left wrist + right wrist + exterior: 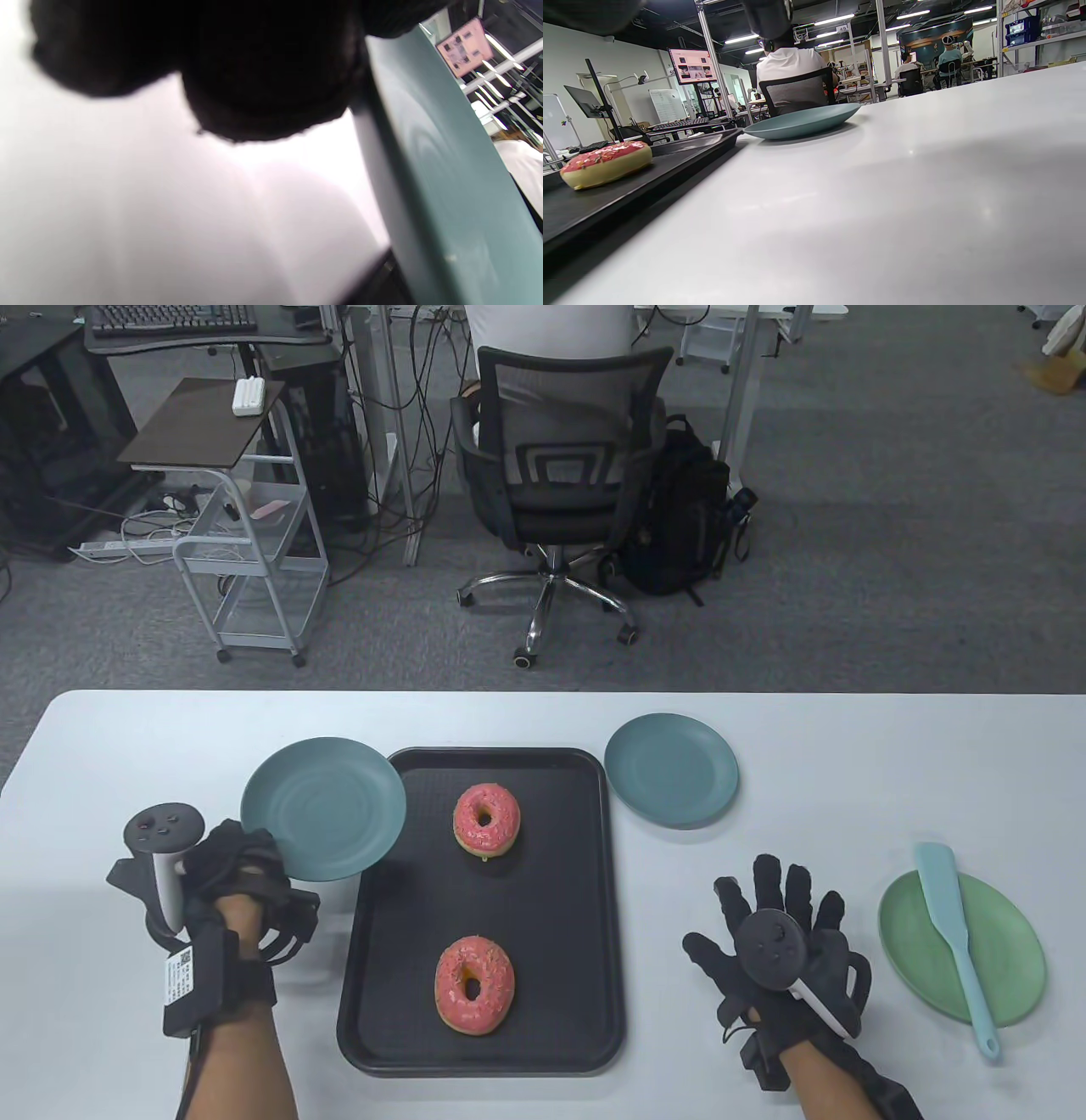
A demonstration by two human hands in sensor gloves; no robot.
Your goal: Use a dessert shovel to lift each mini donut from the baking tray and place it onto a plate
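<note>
Lying on the black baking tray [585, 899] at frame centre are two pink-iced mini donuts: the far donut [486, 819] toward the tray's upper half, the near donut [474, 985] toward its lower half, well apart from each other. The dessert shovel [954, 923], pale blue, is resting diagonally across the light-green plate [1010, 976] at lower right, its handle end overhanging the plate's lower rim onto the white table [848, 729]. A teal plate [670, 770] is sitting just beside the tray's upper-right corner.

L hand [233, 882], at lower left, is gripping the rim of a second teal plate [323, 808], fingers curled round its edge & holding it raised, tilted, w/ its right side overlapping the tray's upper-left corner. Left wrist view: plate surface [445, 169] is running steeply beside the dark glove.

R hand [785, 933], betw. tray & green plate, is lying flat on the table, fingers spread straight, holding nothing.

Right wrist view: a donut [606, 163] is sitting on the tray at left, teal plate [801, 120] beyond.
</note>
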